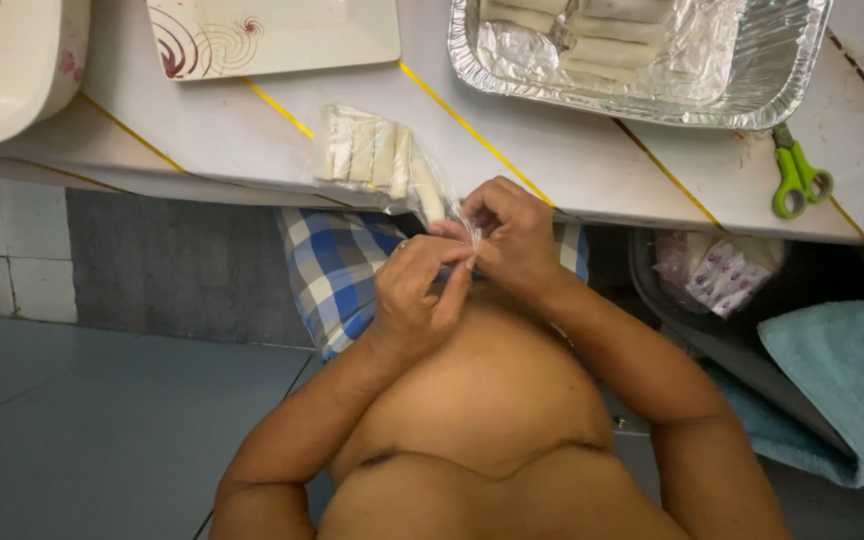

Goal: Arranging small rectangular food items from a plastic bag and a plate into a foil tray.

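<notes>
**Bag mouth pinched at the table edge, more rolls waiting in the tray**

Both sets of fingers meet just right of the frame's centre, clamped on the thin clear mouth of the bag (pixel 377 160). The left hand (pixel 414 295) pinches the film from below with thumb and forefinger together; the right hand (pixel 514 238) grips the same bit of plastic from above, fingertips closed on it. The film between them is too fine to tell whether it is being twisted, knotted or pulled apart.

The bag itself runs up and left from the fingers, lying on the table (pixel 592 160) at its near edge. It holds a row of pale rolls side by side, so the filling looks done and what is in hand appears to be the handling of its mouth.

Further out, at the top right, a foil tray (pixel 752 100) holds several more of the same rolls, not yet bagged. Green scissors (pixel 800 180) lie just right of the tray. A patterned plate (pixel 272 35) sits at the top, left of centre, and a blue towel (pixel 842 380) lies at the lower right, below the table.
</notes>
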